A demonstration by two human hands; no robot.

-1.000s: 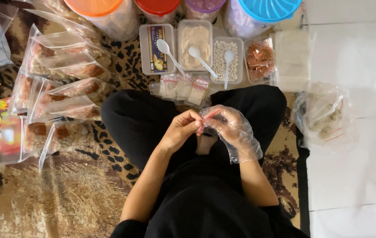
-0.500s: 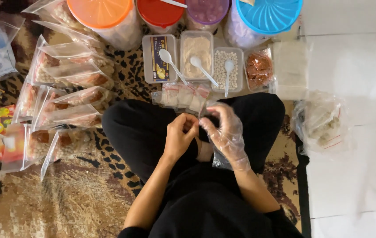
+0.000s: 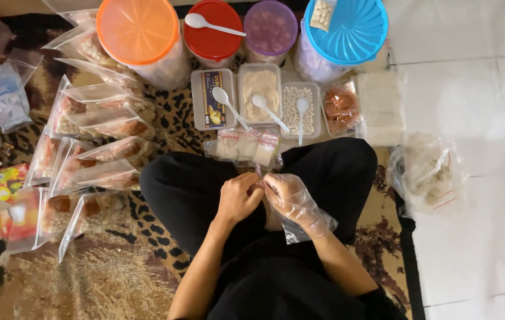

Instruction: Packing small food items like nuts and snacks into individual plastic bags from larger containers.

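two hands meet over our lap: our bare left hand (image 3: 237, 198) is curled, pinching a small clear pouch (image 3: 259, 175) that our right hand (image 3: 288, 198), in a loose plastic glove, also grips. the pouch sits between both sets of fingertips, just below a row of filled sachets (image 3: 246, 145) and the trays (image 3: 259, 98).

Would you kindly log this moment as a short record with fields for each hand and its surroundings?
Left hand: bare left hand, fingers pinched against the right hand over the lap
Right hand: right hand in a clear plastic glove; what its grip holds is too small to tell
Just ahead: row of small filled clear sachets
Beyond: rectangular clear tubs with white plastic spoons
Person's left side: stacked clear zip bags of snacks
Floor covering: leopard-print rug
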